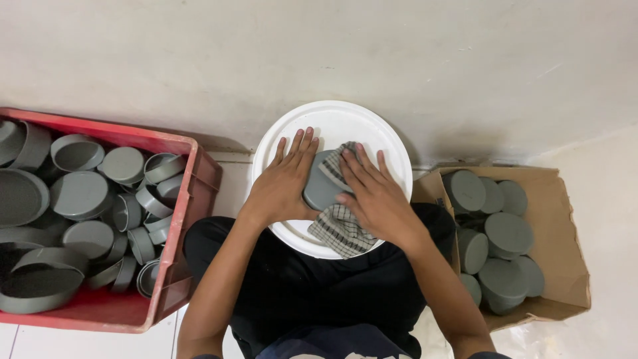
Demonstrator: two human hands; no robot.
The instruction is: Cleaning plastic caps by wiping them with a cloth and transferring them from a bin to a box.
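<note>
I see a round grey plastic cap [321, 186] lying on the white round bucket lid [335, 119] in front of me, between my two hands. It is a short, squat disc, so it has no real long axis; its flat closed face is turned up towards the camera and tipped a little to the left. My left hand [282, 186] lies flat against the cap's left side, fingers stretched out straight and together, pointing away from me. My right hand [377, 199] presses a checked grey-and-white cloth [339, 229] onto the cap's right edge, fingers spread and slightly bent over the fabric; the cloth trails down off the lid towards my lap. The lid sits on my dark-clothed legs, close to the pale wall. On my left stands a red plastic crate [179, 266] heaped with more grey caps and rings of mixed sizes. On my right is an open brown cardboard box [565, 233] holding similar grey caps, stacked closely.
</note>
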